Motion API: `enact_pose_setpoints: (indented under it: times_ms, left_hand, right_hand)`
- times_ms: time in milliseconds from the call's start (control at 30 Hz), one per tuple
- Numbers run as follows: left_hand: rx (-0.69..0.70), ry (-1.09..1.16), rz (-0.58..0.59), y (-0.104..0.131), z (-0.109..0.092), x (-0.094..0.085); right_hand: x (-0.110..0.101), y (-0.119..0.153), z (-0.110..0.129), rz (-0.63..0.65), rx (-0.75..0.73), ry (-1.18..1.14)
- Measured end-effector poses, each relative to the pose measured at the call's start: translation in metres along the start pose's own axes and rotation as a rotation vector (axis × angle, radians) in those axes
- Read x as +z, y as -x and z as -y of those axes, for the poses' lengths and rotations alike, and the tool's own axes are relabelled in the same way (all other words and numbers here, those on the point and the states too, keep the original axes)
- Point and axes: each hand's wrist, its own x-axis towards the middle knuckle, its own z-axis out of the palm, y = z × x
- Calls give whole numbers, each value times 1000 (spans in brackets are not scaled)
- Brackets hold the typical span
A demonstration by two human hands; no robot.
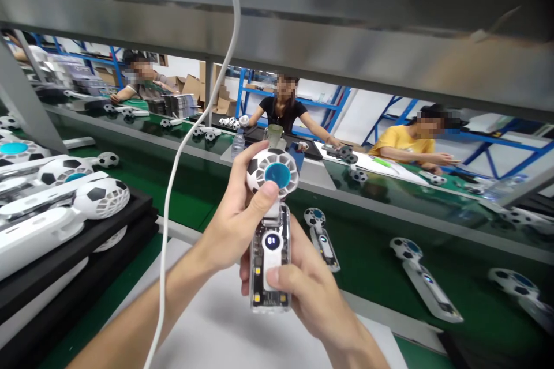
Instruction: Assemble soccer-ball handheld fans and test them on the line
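Observation:
Upright in front of me is a handheld fan with a clear body, a white front strip and a small round display lit with what looks like "01". Its head is patterned like a football, with a blue disc in the middle. My left hand is closed round the fan's head, the thumb lying on the front just below the blue disc. Lower down, my right hand grips the clear body, its thumb pressed on the white strip. Fingers of both hands are partly hidden behind the fan.
Black trays stacked at the left hold more football fans. Others lie on the green belt at the right. A white cable hangs before my left arm. Below is a white sheet. Several people sit across the line, under a metal beam.

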Motion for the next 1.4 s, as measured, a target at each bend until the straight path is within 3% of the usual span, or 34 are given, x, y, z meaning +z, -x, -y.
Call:
enact_pose_setpoints:
  times_ms: [133,367,700,1400]
  left_hand:
    - [19,25,-34,3,-4,1]
    - [16,80,-31,3,-9,1]
    - [43,72,-55,4,-13,2]
    - [88,26,-48,4,-15,4]
  right_hand:
    - [-1,6,8,66,25,34]
    - [2,10,10,55,15,12]
    - [10,12,12,-62,66,-4]
    - [11,17,18,-13,84,41]
